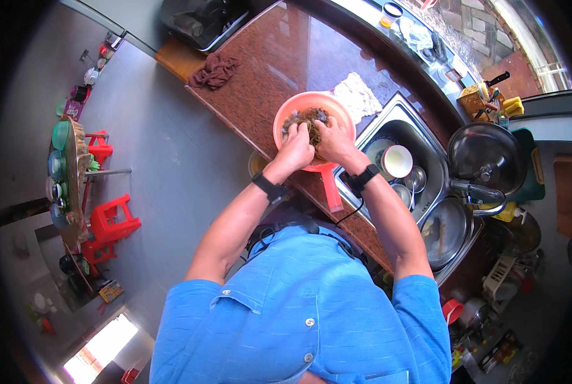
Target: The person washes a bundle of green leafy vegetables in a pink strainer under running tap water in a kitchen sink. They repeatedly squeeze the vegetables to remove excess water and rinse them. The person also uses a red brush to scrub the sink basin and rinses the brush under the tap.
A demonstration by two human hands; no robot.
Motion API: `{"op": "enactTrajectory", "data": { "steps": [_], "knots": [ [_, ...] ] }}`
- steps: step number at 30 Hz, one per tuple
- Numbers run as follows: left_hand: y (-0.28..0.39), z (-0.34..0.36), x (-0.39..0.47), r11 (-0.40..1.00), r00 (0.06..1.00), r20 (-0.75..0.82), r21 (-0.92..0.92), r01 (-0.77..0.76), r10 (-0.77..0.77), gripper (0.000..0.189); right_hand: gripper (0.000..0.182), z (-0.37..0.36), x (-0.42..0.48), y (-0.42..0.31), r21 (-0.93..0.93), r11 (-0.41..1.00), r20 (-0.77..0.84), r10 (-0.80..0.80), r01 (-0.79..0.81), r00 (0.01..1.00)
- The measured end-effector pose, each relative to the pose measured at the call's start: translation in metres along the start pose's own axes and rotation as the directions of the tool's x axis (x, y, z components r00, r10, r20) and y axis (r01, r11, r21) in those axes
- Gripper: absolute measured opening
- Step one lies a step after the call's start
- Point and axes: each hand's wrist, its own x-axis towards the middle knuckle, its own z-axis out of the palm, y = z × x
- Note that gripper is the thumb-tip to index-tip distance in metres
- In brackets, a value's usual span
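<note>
A pink plastic dipper (286, 102) rests on the reddish-brown stone counter beside the sink, its handle (332, 192) pointing towards me. Inside it lie dark, stringy leafy greens (314, 133), apparently in water. My left hand (295, 145) reaches over the near rim, fingers bent into the greens. From the right, my right hand (335, 140) does the same, thumb towards the other hand. The fingers of both hands are sunk among the strands, so their tips are partly hidden. I wear a black band on each wrist.
A steel sink (399, 103) to the right holds a white bowl (397, 161) and ladles (415, 179). A faucet (480, 192) and a large pan lid (487, 153) stand beyond. A white cloth (358, 98) and a brown rag (214, 72) lie on the counter.
</note>
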Motion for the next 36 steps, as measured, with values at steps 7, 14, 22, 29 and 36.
{"op": "enactTrajectory", "data": {
  "steps": [7, 14, 22, 29, 36],
  "knots": [
    [-0.027, 0.036, 0.022, 0.838, 0.961, 0.265, 0.507, -0.203, 0.073, 0.038, 0.08, 0.049, 0.02, 0.013, -0.228, 0.971, 0.363, 0.148, -0.066, 0.92],
    [-0.013, 0.026, 0.038, 0.919, 0.876, 0.456, 0.393, -0.039, -0.158, 0.03, 0.047, 0.087, 0.034, 0.047, -0.046, 0.999, 0.458, 0.046, -0.028, 0.888],
    [-0.009, -0.001, 0.019, 0.933, 0.971, 0.24, 0.351, -0.077, -0.01, 0.04, 0.033, 0.023, 0.014, 0.01, -0.242, 0.964, 0.238, -0.051, 0.11, 0.97],
    [-0.023, 0.032, 0.027, 0.848, 0.96, 0.276, 0.496, -0.189, 0.053, 0.037, 0.027, 0.047, 0.018, 0.028, -0.208, 0.973, 0.183, -0.06, 0.098, 0.981],
    [-0.027, 0.003, 0.017, 0.9, 0.949, 0.283, 0.363, -0.242, 0.141, 0.041, 0.024, 0.032, -0.007, 0.0, -0.305, 0.952, 0.089, 0.005, 0.022, 0.996]
  ]
}}
